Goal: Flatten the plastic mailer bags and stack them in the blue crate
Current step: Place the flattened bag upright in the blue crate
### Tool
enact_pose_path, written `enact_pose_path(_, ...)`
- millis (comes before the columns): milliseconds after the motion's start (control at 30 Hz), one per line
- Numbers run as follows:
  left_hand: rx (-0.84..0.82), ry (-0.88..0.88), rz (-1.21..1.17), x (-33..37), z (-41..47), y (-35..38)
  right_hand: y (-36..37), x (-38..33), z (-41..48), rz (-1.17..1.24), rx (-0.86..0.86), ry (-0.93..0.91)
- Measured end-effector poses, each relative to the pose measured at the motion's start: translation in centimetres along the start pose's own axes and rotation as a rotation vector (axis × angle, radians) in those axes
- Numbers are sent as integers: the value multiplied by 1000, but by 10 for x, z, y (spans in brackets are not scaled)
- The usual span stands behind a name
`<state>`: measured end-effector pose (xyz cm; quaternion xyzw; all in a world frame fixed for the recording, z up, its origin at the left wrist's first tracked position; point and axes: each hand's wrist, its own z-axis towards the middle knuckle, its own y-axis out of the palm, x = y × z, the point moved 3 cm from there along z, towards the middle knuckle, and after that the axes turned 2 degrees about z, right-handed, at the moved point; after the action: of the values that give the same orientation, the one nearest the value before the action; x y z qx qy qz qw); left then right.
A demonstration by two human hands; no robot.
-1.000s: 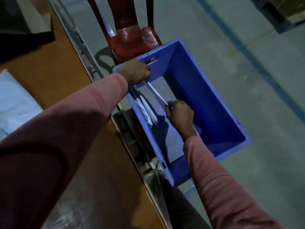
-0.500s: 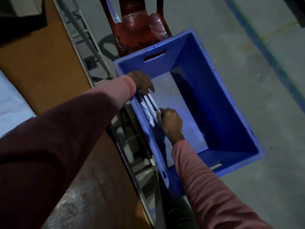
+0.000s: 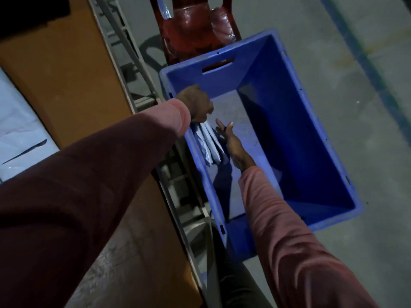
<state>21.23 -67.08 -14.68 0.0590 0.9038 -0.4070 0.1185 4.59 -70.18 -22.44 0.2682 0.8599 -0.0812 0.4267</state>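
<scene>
The blue crate stands on the floor beside the table. Several white mailer bags stand on edge against its left inner wall. My left hand reaches over the crate's left rim and is closed on the top ends of those bags. My right hand is inside the crate just right of the bags, flat, fingers stretched out and apart, pressed alongside them and holding nothing.
A red plastic chair stands right behind the crate. The brown table with a metal edge rail lies to the left, with more white mailer bags on it. Grey floor with a blue line lies to the right.
My right hand let go of the bag it pinched and opened flat beside the stack. My left hand moved from the crate's rim down onto the bags, which now lean against the left wall.
</scene>
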Motion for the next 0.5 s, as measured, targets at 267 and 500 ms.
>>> enact_pose_path(267, 156, -54, -65, -27, -21, -9, 32, 15, 15, 39, -121, 2)
enact_pose_path(500, 151, -68, -144, -26, -36, -3, 30, 10, 7, 18, -97, -53)
